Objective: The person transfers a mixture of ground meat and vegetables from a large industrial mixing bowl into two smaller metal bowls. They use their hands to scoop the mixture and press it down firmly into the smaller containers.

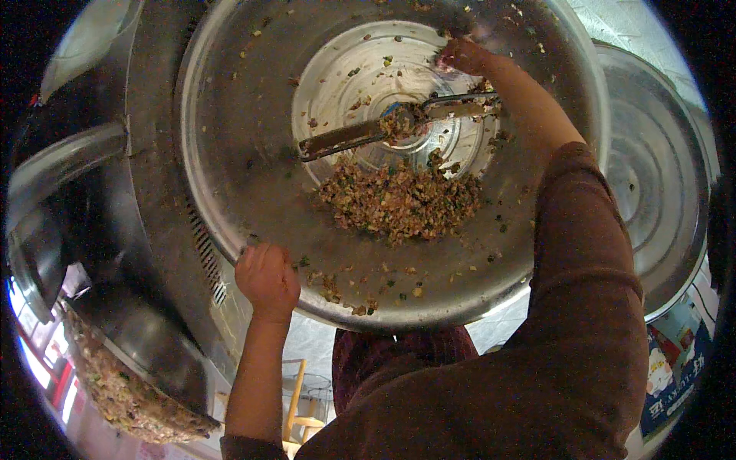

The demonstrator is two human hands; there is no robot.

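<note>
A large round stainless-steel mixing bowl (253, 155) fills the middle of the view. Across its bottom runs a metal mixing blade (345, 138), with bits of filling stuck on the hub. On the near side of the blade lies a heap of minced filling (399, 204) with green flecks; more scraps cling to the walls. My left hand (267, 282) is closed around the bowl's near-left rim. Inside the bowl, at the far right, my right hand (468, 57) is at the edge of the bottom, beyond the blade. Its fingers are blurred, so what they hold cannot be told.
A steel machine body (155, 190) with vent slots stands left of the bowl. To the right is a round metal lid or pan (655, 167). A mass of similar filling (126, 397) shows at lower left. Below are a wooden chair (296, 397) and, lower right, a printed package (675, 374).
</note>
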